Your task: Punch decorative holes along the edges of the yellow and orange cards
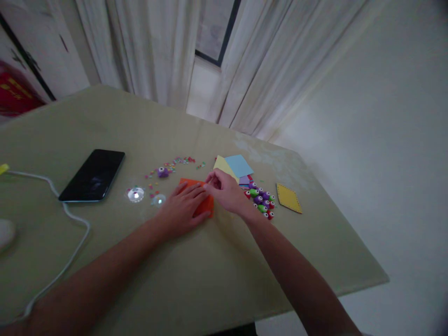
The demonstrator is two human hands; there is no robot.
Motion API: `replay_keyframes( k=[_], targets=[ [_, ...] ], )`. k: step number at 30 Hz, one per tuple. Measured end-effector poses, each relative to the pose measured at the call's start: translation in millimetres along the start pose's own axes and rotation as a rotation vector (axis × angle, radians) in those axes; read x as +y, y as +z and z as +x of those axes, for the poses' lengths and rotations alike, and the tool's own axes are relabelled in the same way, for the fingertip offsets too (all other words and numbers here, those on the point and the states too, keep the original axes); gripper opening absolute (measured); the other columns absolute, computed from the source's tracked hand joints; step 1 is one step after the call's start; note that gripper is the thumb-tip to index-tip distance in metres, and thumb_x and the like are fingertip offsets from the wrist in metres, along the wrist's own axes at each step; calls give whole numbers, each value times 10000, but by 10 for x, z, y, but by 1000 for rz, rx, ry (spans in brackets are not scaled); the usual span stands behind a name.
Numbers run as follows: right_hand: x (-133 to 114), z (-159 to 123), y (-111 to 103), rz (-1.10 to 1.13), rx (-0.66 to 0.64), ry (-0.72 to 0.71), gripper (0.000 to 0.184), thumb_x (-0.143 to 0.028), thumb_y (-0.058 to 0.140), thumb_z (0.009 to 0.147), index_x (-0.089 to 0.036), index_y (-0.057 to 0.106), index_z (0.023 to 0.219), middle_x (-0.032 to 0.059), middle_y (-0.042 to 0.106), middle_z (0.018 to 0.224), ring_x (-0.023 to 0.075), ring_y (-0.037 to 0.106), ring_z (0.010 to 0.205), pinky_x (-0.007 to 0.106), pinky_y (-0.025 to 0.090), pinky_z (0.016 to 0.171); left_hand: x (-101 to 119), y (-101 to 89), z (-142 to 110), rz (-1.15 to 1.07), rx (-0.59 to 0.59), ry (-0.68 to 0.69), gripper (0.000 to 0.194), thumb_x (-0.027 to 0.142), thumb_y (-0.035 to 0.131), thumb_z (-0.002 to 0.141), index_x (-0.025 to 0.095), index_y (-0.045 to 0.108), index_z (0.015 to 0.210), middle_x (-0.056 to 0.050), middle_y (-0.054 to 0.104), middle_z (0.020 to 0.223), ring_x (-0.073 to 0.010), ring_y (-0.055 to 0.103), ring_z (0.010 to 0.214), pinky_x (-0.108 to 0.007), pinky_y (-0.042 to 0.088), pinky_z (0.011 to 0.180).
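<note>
An orange square sheet (207,207) lies on the table, partly covered by my hands. My left hand (184,204) rests flat on it with the fingers stretched out. Over the sheet's right corner my right hand (224,187) is closed in a pinch; whatever sits between its fingertips is too small to name. Just beyond that hand are a pale yellow sheet (224,164) and a light blue sheet (239,165). Several small purple, green and red beads with eye shapes (261,199) cluster right of my right wrist. A single purple one (163,172) stands left of the sheet.
Tiny coloured pieces (175,163) are scattered beyond my left hand, near two clear shiny discs, one of them (136,194) farther left. A black tablet (94,175) and a white cable (75,217) lie at left. A yellow stitched square (289,198) is near the right table edge.
</note>
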State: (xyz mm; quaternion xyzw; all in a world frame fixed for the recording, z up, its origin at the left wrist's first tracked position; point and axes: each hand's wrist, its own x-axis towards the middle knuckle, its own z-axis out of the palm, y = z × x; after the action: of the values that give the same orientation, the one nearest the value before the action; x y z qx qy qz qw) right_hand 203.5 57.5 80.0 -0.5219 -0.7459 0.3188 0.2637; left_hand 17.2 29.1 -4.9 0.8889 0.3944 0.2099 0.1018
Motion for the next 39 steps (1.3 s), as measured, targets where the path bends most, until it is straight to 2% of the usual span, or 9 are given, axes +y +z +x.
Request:
replay_keyframes(
  k=[3, 6, 11, 15, 19, 22, 25, 35, 39],
  targets=[
    [-206, 328, 341, -91, -72, -180, 218, -153, 696, 933, -211, 685, 1143, 38, 721, 1085, 180, 657, 915, 321, 529, 832, -5, 22, -16, 38, 19, 11, 609, 519, 673, 991, 138, 660, 1466, -205, 626, 1552, -408, 503, 1517, -620, 294, 1301],
    [-310, 654, 660, -204, -103, -336, 346, -109, 687, 963, -218, 680, 1291, 92, 680, 1355, 228, 625, 1254, 389, 501, 1089, -13, 48, -31, 32, -14, -34, 612, 523, 679, 977, 129, 684, 1445, -225, 677, 1479, -437, 596, 1425, -623, 418, 1226],
    [-276, 905, 937, -347, -139, -280, 199, -158, 695, 989, -204, 727, 1179, 99, 737, 1212, 258, 674, 1145, 404, 534, 1031, -9, 25, -30, 21, -66, -37, 627, 492, 688, 965, 103, 678, 1456, -244, 696, 1443, -436, 666, 1342, -592, 508, 1150],
    [-66, 608, 726, -272, 132, -189, 173, -168, 732, 929, -188, 709, 1099, 83, 752, 1096, 247, 690, 1017, 382, 558, 956, 17, -38, -7, 31, -67, -12, 571, 525, 685, 982, 120, 731, 1382, -230, 720, 1411, -433, 624, 1390, -614, 419, 1227],
    [307, -75, 348, -227, 409, -176, 254, -139, 682, 919, -191, 697, 1167, 98, 721, 1100, 255, 677, 1024, 397, 564, 946, 26, -45, 3, -8, -4, 16, 608, 554, 683, 996, 187, 651, 1480, -156, 623, 1564, -354, 549, 1475, -583, 312, 1306],
    [512, -550, 219, -242, 412, -141, 256, -137, 668, 921, -210, 708, 1163, 106, 720, 1111, 273, 676, 1039, 429, 570, 945, 15, -20, -3, -12, 6, -3, 628, 548, 664, 1014, 203, 597, 1534, -128, 607, 1586, -333, 553, 1464, -576, 328, 1296],
    [532, -764, 230, -161, 385, -84, 259, -130, 695, 893, -215, 721, 1135, 88, 725, 1079, 264, 685, 1007, 414, 581, 911, 7, -3, -15, -2, 8, -23, 623, 565, 648, 1021, 191, 609, 1518, -133, 616, 1576, -344, 576, 1427, -560, 413, 1235],
    [598, -726, 133, 18, 326, 12, 214, -144, 698, 877, -206, 704, 1082, 69, 718, 1048, 205, 686, 877, 315, 574, 716, -1, -23, -37, 85, 32, -37, 636, 631, 528, 1065, 189, 607, 1516, -132, 607, 1590, -357, 594, 1412, -550, 458, 1187],
    [618, -742, 138, 8, 289, 24, 231, -160, 713, 875, -199, 712, 1103, 86, 722, 1077, 233, 698, 956, 349, 581, 788, -3, -45, -44, 101, 15, -38, 644, 630, 534, 1059, 184, 600, 1520, -131, 597, 1600, -367, 589, 1417, -556, 453, 1192]
  ],
)
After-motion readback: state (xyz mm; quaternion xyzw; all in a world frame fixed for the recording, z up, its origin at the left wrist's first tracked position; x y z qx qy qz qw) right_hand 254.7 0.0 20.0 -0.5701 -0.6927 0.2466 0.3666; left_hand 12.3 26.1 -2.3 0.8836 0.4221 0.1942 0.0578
